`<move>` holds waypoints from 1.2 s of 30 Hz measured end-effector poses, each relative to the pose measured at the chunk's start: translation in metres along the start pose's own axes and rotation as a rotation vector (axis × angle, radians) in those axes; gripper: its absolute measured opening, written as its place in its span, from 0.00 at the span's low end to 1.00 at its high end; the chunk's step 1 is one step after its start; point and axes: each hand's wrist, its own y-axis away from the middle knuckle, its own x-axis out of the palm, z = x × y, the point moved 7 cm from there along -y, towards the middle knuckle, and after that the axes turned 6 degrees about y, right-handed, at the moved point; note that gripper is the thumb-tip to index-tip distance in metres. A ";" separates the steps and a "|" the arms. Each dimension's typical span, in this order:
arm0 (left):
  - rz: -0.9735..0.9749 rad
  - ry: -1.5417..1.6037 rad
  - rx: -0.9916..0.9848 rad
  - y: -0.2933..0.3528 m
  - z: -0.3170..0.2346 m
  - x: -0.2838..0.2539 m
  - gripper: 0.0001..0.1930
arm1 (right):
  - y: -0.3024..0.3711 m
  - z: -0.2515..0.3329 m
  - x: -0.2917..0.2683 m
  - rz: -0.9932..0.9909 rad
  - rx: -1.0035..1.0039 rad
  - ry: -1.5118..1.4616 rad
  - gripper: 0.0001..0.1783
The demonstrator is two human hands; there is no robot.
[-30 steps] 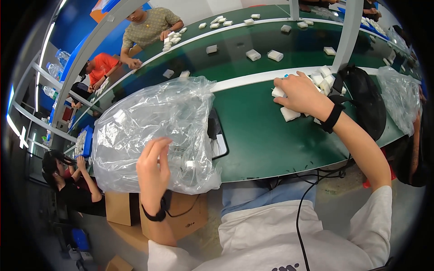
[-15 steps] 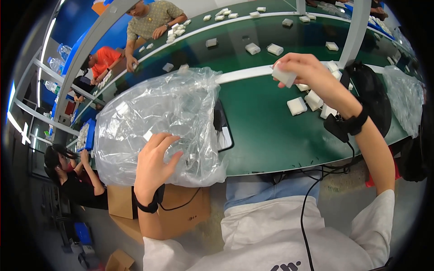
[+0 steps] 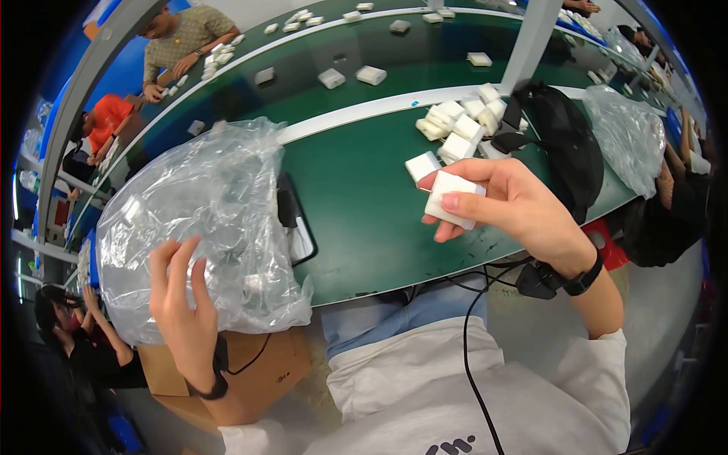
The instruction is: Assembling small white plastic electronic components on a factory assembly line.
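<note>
My right hand (image 3: 508, 201) grips a small white square block (image 3: 447, 199), thumb flat on its face, above the green work surface (image 3: 364, 250). Just beyond it lies a heap of similar white blocks (image 3: 464, 129), some leaning on each other. My left hand (image 3: 186, 311) is open, its fingers apart and pointing up, with nothing seen in it. It is over the near side of a large clear plastic bag (image 3: 205, 197); whether the fingertips touch the film I cannot tell. A phone-like black and white device (image 3: 299, 231) is partly hidden beside the bag.
A green conveyor (image 3: 425, 57) behind a white rail carries scattered white blocks. A black bag (image 3: 561, 152) and another clear bag (image 3: 626, 136) sit at the right. A cardboard box (image 3: 258, 371) stands below the table's edge. Co-workers sit at left and far right.
My right hand has drawn back from over the heap toward me, keeping the white block. A white piece at my left fingertips no longer shows there. The view has turned right.
</note>
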 end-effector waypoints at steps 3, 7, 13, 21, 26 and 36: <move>0.072 0.309 -0.009 0.018 -0.056 0.006 0.18 | 0.012 -0.012 -0.001 -0.063 -0.043 -0.044 0.20; 0.426 0.767 0.005 0.035 -0.124 0.111 0.20 | 0.024 -0.035 0.006 -0.088 -0.016 -0.112 0.17; 0.344 0.723 -0.166 0.028 -0.111 0.170 0.23 | 0.032 -0.071 -0.005 -0.258 -0.027 -0.155 0.15; 0.370 0.457 -0.184 0.032 -0.118 0.166 0.31 | 0.028 -0.107 0.000 -0.345 -0.016 -0.121 0.13; 0.363 0.518 -0.045 0.028 -0.118 0.174 0.28 | 0.025 -0.102 0.007 -0.382 -0.072 -0.115 0.11; 0.269 0.830 0.075 0.043 -0.117 0.170 0.31 | 0.017 -0.103 0.020 -0.358 -0.071 -0.118 0.11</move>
